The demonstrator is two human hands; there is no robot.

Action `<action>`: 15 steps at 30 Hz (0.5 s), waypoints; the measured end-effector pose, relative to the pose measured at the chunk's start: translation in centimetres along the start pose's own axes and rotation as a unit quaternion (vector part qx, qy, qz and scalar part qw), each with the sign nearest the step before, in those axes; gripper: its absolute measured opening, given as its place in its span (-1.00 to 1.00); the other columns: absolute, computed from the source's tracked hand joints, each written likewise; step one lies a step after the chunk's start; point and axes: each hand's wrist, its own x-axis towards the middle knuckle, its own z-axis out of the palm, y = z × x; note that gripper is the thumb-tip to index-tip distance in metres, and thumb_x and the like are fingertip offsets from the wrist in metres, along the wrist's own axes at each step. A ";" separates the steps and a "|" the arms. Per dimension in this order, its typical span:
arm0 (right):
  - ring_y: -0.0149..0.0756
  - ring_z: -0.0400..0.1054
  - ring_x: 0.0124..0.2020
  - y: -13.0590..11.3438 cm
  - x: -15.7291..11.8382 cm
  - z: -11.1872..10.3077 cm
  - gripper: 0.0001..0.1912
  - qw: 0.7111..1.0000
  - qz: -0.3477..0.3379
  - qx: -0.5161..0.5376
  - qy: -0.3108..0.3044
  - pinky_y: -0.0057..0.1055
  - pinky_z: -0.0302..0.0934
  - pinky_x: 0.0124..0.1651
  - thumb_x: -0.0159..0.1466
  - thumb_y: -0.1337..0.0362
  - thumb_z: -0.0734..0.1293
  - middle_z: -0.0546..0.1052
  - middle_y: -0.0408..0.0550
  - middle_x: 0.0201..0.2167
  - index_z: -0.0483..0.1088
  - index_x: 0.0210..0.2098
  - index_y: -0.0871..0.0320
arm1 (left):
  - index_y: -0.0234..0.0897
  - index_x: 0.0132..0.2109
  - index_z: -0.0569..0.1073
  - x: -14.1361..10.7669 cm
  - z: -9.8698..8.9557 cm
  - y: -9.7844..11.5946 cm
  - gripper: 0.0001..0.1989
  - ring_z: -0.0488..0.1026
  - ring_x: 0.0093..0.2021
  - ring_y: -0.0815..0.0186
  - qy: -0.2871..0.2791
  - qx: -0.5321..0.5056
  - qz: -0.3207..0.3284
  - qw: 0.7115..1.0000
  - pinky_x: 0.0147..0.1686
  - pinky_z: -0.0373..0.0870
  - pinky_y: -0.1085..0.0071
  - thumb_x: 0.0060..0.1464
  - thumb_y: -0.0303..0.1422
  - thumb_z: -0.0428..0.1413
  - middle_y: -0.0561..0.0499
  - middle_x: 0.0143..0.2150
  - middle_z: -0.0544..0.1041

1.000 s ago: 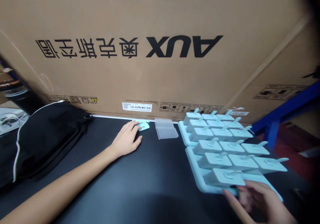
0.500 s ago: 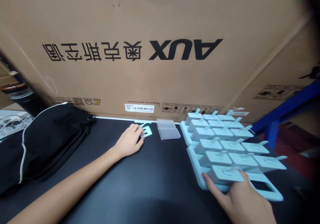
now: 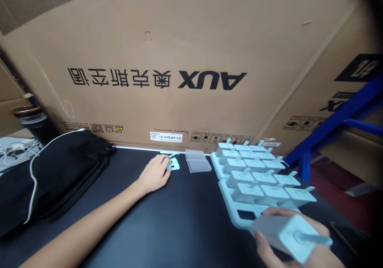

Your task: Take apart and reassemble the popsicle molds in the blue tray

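My right hand (image 3: pixel 299 236) is closed around one light blue popsicle mould (image 3: pixel 278 236), lifted and tilted, its stick-like handle pointing right. Behind it, two matching mould racks (image 3: pixel 229 204) stand end to end, filled with several more popsicle moulds (image 3: pixel 247 192). An open slot shows in the nearer rack's front left corner. Farther left, my left hand (image 3: pixel 155 174) rests on the table with bent fingers and the thumb apart. Its fingertips touch small flat light blue plastic pieces (image 3: pixel 173 164), which they partly cover. Two translucent plastic covers (image 3: pixel 199 165) lie between that hand and the racks.
A large cardboard box (image 3: pixel 155 112) stands along the back of the black table (image 3: pixel 167 228). At the left lie a black cloth bag (image 3: pixel 66 172) with a white cord and a power strip with cables (image 3: pixel 18 152). A blue metal frame (image 3: pixel 338 120) rises at the right.
My right hand has pulled the popsicle mould out of the near rack, toward me, and tipped it. My left hand stays at the small blue pieces. The camera view has shifted somewhat.
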 end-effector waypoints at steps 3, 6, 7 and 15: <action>-0.18 0.39 -0.43 -3.4 3.1 -2.6 -0.65 0.997 -0.074 -0.018 -0.018 -0.31 0.21 -0.41 0.12 0.03 0.25 0.45 0.00 -0.35 0.24 -0.17 0.07 | -0.23 -0.06 0.34 0.0 -0.1 0.1 -0.82 0.36 0.05 0.13 -0.004 -0.005 0.001 1.000 0.07 0.35 0.13 0.21 -0.34 -0.04 -0.10 0.02 0.42; -0.18 0.36 -0.44 -7.8 8.4 -3.0 -0.82 0.981 -0.135 -0.047 -0.132 -0.33 0.14 -0.41 0.15 0.15 0.15 0.43 -0.01 -0.44 0.16 -0.30 0.10 | -0.23 -0.08 0.34 -0.1 -0.2 0.1 -0.83 0.35 0.05 0.13 0.003 -0.003 0.002 1.000 0.07 0.33 0.13 0.19 -0.35 -0.02 -0.08 0.01 0.43; -0.17 0.36 -0.45 -9.4 10.3 -2.5 -0.85 0.971 -0.153 -0.076 -0.169 -0.34 0.10 -0.43 0.16 0.19 0.13 0.42 0.00 -0.44 0.15 -0.30 0.11 | -0.23 -0.08 0.35 -0.2 -0.2 0.1 -0.83 0.35 0.06 0.13 0.007 -0.002 0.002 1.000 0.08 0.33 0.13 0.18 -0.36 -0.01 -0.08 0.02 0.43; 0.13 0.42 -0.11 -16.9 18.3 6.4 -0.44 0.888 -0.250 -0.204 -0.329 -0.17 0.24 -0.20 0.21 0.15 0.17 0.50 0.32 -0.12 0.13 0.12 0.36 | -0.25 -0.07 0.39 -0.5 -0.2 -0.1 -0.80 0.32 0.09 0.11 0.033 0.010 -0.010 0.999 0.10 0.30 0.11 0.20 -0.35 -0.02 -0.11 0.05 0.42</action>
